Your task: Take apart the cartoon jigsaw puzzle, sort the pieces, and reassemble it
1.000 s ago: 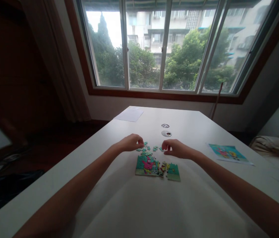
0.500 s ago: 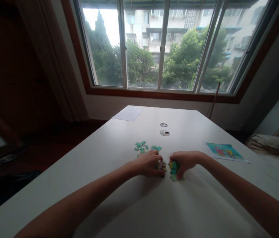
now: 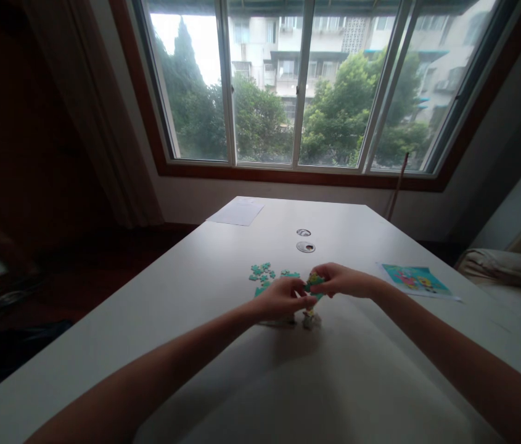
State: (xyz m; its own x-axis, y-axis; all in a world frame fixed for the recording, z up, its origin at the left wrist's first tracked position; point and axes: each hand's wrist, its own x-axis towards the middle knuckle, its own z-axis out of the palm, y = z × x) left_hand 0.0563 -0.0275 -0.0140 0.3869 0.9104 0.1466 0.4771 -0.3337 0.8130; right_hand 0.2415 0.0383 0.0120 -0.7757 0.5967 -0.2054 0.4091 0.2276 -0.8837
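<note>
My right hand pinches a small joined section of jigsaw puzzle, green and yellow, held just above the table. My left hand meets it from the left, its thumb and fingertips closed on the near left edge of the section. Below the hands, another group of puzzle pieces lies on the table, pale and yellowish. Some pieces are partly hidden beneath my left hand. Loose green puzzle pieces are scattered just beyond it.
The white table reaches toward the window. A colourful picture sheet lies to the right. Two round discs sit farther back, and a white paper lies at the far left corner. A beige cushioned seat stands off the right side.
My right hand has lifted the puzzle section off the table, up and to the left. My left hand has moved slightly right to meet it, uncovering pieces below.
</note>
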